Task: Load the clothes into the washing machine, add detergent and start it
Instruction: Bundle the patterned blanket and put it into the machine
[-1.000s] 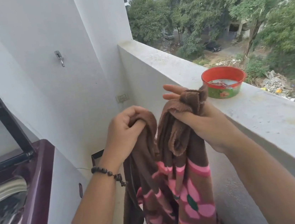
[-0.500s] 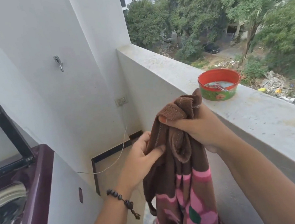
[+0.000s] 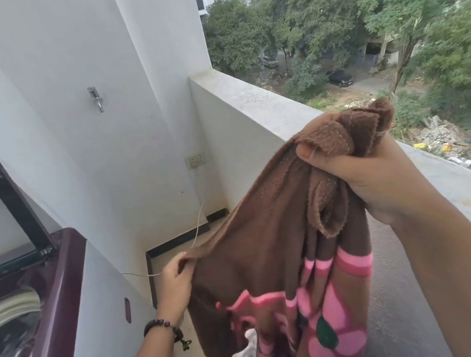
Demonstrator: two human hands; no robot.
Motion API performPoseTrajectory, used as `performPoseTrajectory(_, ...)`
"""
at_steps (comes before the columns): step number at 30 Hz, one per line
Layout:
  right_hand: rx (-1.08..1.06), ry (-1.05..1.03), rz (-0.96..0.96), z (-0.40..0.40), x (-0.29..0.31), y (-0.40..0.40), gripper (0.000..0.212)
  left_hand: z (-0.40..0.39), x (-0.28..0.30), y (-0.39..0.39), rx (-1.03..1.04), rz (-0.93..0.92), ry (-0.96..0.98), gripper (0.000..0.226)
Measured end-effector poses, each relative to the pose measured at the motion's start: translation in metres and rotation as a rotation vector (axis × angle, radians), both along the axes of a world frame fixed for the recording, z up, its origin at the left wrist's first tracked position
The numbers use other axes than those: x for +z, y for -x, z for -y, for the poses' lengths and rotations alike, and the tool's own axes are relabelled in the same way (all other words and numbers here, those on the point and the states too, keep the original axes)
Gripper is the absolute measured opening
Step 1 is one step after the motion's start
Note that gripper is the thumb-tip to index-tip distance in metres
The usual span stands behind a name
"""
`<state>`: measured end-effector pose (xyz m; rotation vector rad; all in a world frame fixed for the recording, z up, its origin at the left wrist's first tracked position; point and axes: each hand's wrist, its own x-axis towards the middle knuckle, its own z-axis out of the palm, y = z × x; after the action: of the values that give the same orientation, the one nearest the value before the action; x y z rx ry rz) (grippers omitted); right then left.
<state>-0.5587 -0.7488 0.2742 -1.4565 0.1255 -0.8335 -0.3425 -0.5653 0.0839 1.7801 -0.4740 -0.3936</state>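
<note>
Hands: right (image 3: 376,178), left (image 3: 176,283) stretching towel (image 3: 266,248) between.

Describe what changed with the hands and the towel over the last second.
The left hand let go of the towel near the top, slid down and out to the left, and now pinches its edge, spreading it. The right hand rose slightly, its grip on the bunched top unchanged. The washer stays open and the towel is not yet loaded.

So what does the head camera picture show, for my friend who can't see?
Two hands spread a brown towel with pink flowers: right hand high, left hand low. An open purple washing machine stands at left.
</note>
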Motion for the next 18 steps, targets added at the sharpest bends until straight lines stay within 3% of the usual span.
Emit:
performPoseTrajectory(3, -0.011, -0.033, -0.032, -0.003, -0.010, -0.007, 0.016, 0.012, 0.038, 0.000, 0.024, 0.080, 0.118, 0.026)
performPoseTrajectory(7, 0.023, -0.120, -0.099, -0.017, -0.033, -0.025, 0.022, 0.036, 0.094, 0.021, -0.134, 0.206, 0.183, 0.029)
performPoseTrajectory(11, 0.225, -0.157, -0.230, -0.035, -0.046, -0.036, 0.052, 0.052, 0.133, 0.050, -0.349, 0.426, 0.165, 0.036)
performPoseTrajectory(14, 0.229, -0.126, -0.305, -0.035, -0.047, -0.037, 0.036, 0.053, 0.138, 0.053, -0.355, 0.467, 0.153, 0.038)
performPoseTrajectory(18, 0.131, -0.076, -0.323, -0.024, -0.047, -0.034, 0.022, 0.047, 0.116, 0.043, -0.442, 0.304, 0.209, 0.018)
